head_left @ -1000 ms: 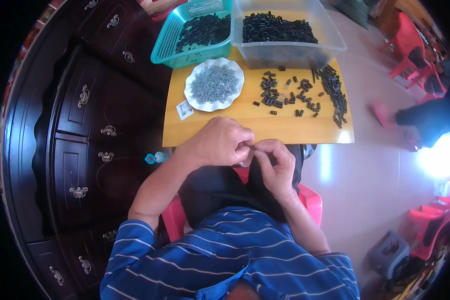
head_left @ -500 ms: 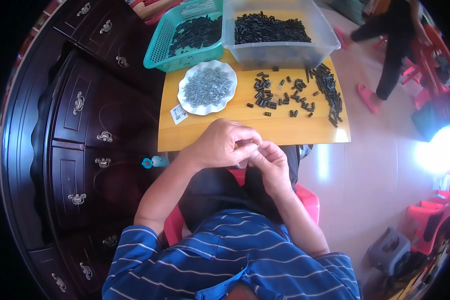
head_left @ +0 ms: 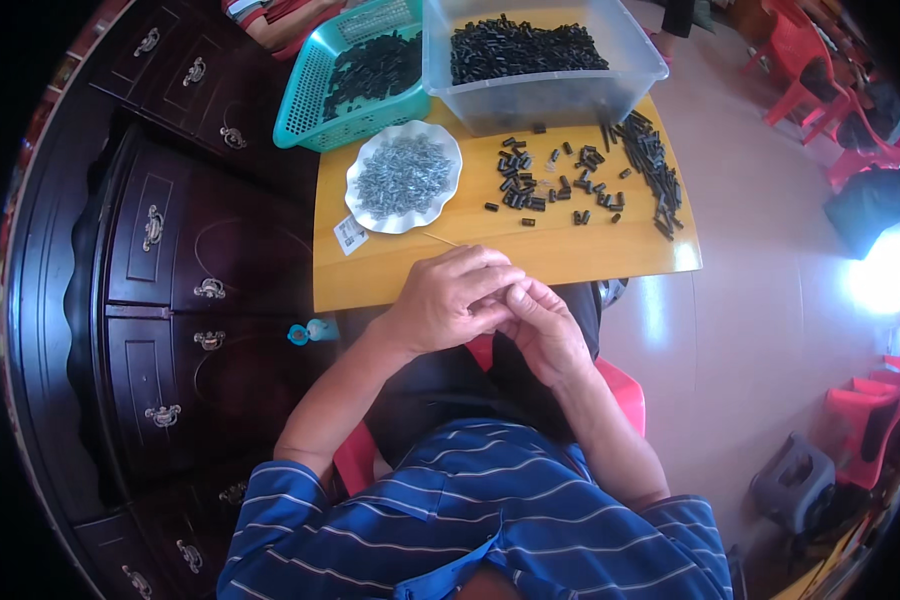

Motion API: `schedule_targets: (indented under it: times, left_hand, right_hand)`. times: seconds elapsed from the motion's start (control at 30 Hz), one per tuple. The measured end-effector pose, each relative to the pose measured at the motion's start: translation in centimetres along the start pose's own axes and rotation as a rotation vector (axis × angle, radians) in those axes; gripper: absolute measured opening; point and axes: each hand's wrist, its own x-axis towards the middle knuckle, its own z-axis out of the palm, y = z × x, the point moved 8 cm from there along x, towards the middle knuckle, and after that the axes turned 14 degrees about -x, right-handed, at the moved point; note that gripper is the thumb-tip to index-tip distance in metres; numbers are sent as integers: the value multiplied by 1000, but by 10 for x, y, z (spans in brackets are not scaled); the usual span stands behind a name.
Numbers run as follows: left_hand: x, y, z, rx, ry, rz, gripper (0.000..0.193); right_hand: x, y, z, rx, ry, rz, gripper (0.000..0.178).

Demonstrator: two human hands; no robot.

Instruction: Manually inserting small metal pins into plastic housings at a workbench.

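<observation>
My left hand (head_left: 457,298) and my right hand (head_left: 547,327) meet just off the near edge of the wooden table (head_left: 400,275), above my lap. Both are closed, thumbs and fingertips pressed together. Whatever they pinch is small and hidden by the fingers. A thin, pale stick (head_left: 440,239) shows beyond the left knuckles; whether that hand holds it I cannot tell. Past the left hand stands a white scalloped plate (head_left: 448,205) heaped with small clear pieces. Short black tubes (head_left: 520,188) lie scattered farther right, beside a pile of longer black sticks (head_left: 655,175).
At the table's far side stand a green basket (head_left: 305,110) and a clear plastic bin (head_left: 530,105), both holding black pieces. A white label (head_left: 350,235) lies by the plate. Dark drawers (head_left: 150,230) line the left. Red chairs (head_left: 870,420) and a grey stool (head_left: 793,483) stand right. Another person's arm (head_left: 280,30) shows at the back.
My fingers have shifted, the left hand curling further over the right fingertips. The view has moved slightly. The person walking at the upper right has mostly left the picture.
</observation>
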Motion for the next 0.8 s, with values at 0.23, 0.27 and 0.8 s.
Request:
schedule_targets:
  times: [0.23,0.27,0.8]
  left_hand:
    - [-7,-17,-1,-238,25,-50,36]
    - [-6,-15,-2,-233,24,-29,35]
    - [-7,-13,-5,-247,120,53,34]
  right_hand:
    - [-2,-1,7,116,-80,27,20]
    - [-3,-1,7,129,-70,40,21]
    - [-4,-3,8,119,-103,-33,26]
